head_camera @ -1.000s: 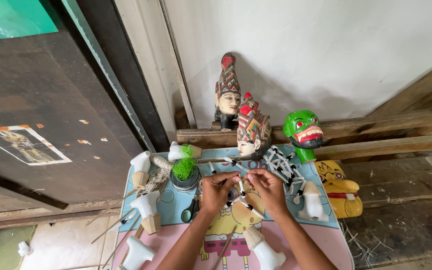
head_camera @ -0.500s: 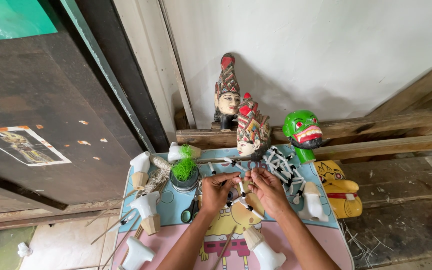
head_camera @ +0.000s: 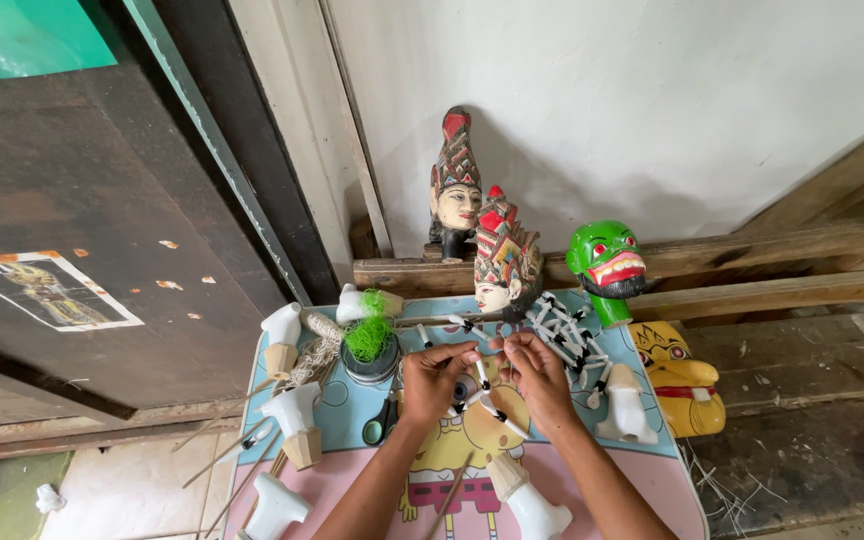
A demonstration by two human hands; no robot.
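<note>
Beaded string [head_camera: 487, 400]: light, limp, snag-prone; pinched by left hand [head_camera: 432, 375] and right hand [head_camera: 535, 372], below painted puppet head [head_camera: 500, 262]; grasp near beads.

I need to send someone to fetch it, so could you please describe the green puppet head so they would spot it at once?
Start at the small low table with the pale blue and pink cartoon top by the white wall. At its far right corner stands the bright green carved puppet head. Unlike the two pale-faced heads with tall patterned red crowns beside it, it is crownless, with a wide red mouth and bared teeth.
</note>
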